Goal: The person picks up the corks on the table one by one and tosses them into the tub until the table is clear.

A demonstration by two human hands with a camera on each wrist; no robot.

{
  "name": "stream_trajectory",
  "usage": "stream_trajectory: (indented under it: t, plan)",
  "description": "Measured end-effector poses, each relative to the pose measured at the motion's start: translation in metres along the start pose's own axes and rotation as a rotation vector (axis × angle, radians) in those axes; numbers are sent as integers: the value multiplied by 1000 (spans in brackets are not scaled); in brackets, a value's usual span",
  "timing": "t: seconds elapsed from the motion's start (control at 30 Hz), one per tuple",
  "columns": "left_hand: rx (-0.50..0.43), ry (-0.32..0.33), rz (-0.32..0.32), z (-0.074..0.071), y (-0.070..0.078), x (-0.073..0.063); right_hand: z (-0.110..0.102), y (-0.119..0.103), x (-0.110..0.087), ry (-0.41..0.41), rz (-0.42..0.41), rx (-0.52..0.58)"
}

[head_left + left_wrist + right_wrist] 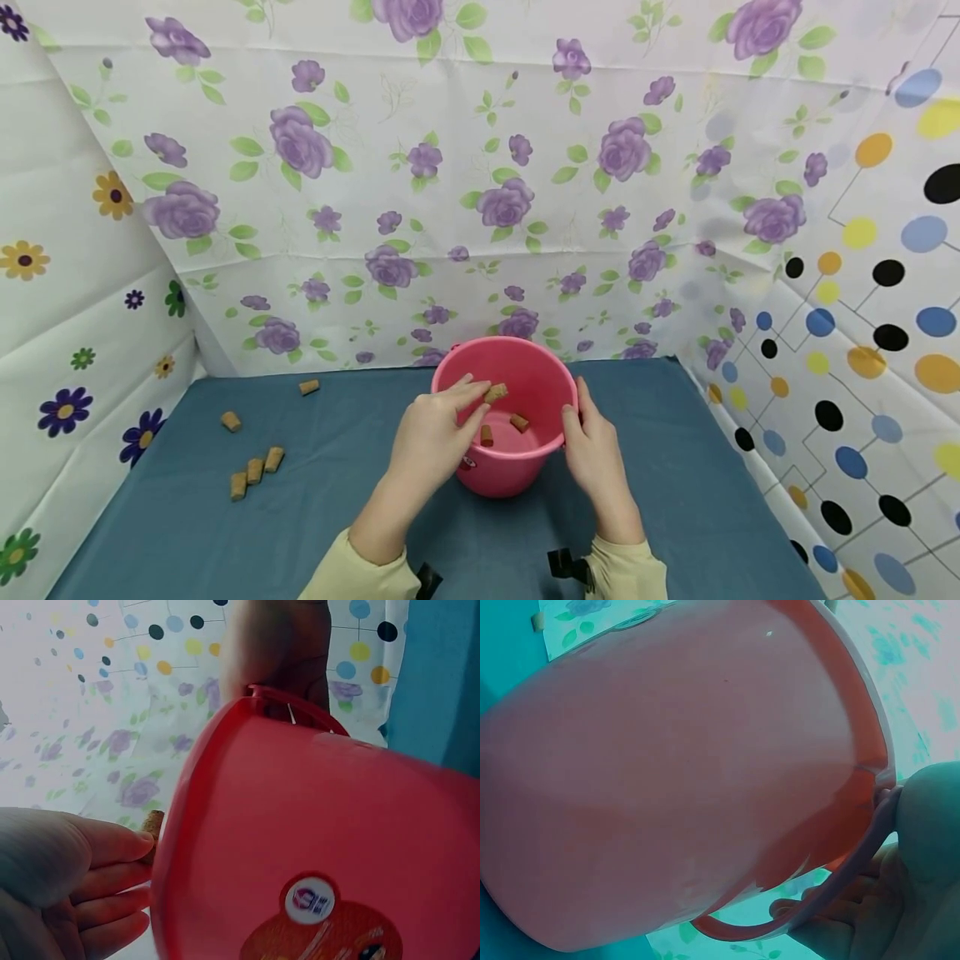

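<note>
A pink bucket [502, 471] stands on the blue cloth, tilted slightly toward me. My left hand [431, 433] is over the near left part of its rim and pinches a cork [496, 392] between thumb and fingers above the opening. The left wrist view shows this cork [154, 825] at the fingertips, beside the rim. Inside the bucket lie two more corks, one brown cork [519, 422] to the right and another cork [487, 435] nearer me. My right hand [596, 450] grips the bucket's right side, thumb at the rim, fingers outside by the handle [847, 877].
Several corks lie on the cloth [337, 500] to the left: a near row with one cork [255, 471] in its middle, a single cork [231, 421] behind, and a farther cork [309, 387]. A flowered sheet [450, 208] hangs behind; patterned sheets flank both sides.
</note>
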State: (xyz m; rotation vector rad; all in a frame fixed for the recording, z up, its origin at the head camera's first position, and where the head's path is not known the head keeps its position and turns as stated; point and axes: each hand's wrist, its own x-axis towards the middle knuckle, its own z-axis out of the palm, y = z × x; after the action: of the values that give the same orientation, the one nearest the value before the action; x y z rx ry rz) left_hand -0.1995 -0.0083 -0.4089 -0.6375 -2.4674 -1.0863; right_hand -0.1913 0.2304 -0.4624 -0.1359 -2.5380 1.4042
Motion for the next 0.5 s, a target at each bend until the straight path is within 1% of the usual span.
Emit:
stream_trajectory:
  t: [0.13,0.27,0.37,0.5]
  plan:
    - [16,-49,-20,8,3,6,0,0,0,-1,2,4]
    - [31,-91,-42,15,4,10,0,0,0,-4,4,6]
    - [33,-92,-39,19,3,11,0,-1,0,-4,3,10]
    - [37,-76,-35,20,4,13,-1,-1,0,-3,1,16]
